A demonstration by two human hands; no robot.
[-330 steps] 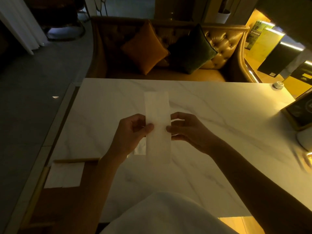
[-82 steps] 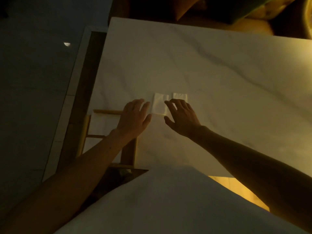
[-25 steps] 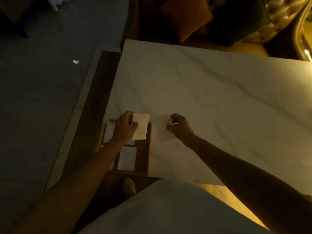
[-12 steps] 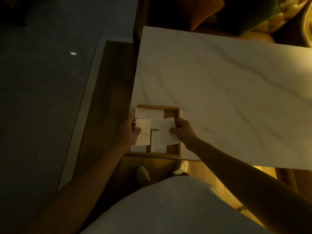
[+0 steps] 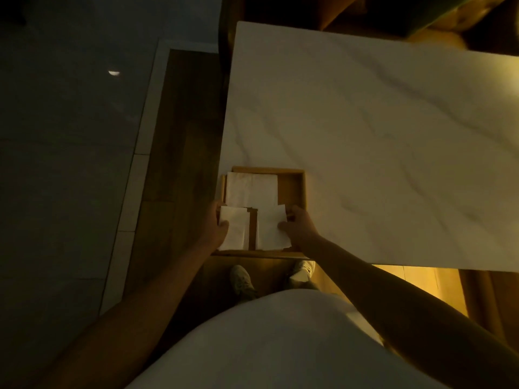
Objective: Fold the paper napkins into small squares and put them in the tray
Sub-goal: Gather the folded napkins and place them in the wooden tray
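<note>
Both squares have come down since half a second ago and now sit low over the near half of the tray, no longer overlapping the sheets behind them. Left hand (image 5: pixel 217 227) pinches the left folded napkin (image 5: pixel 233 231) by its outer edge, thumb on top. Right hand (image 5: pixel 299 227) pinches the right folded napkin (image 5: pixel 271 228) the same way, thumb on its right edge. So both grips are closed on paper, not released. Whether the squares already touch the tray floor is hard to tell in this dim light.

Each square lies inward from its hand, toward the wooden divider (image 5: pixel 252 230) that runs front to back between them. Their longer sides run the same way as that divider, so each looks lined up with its own near compartment, one either side. Each hand is nearest its own square, and neither needs to cross.

Behind them, a larger stack of napkins (image 5: pixel 251 189) fills the far left part of the tray (image 5: pixel 295 189), which sits at the near left corner of the marble table (image 5: pixel 365 136).

Forearms reach in from either side, converging on the tray, wrists low and palms turned inward. Letting go looks like the next call.
</note>
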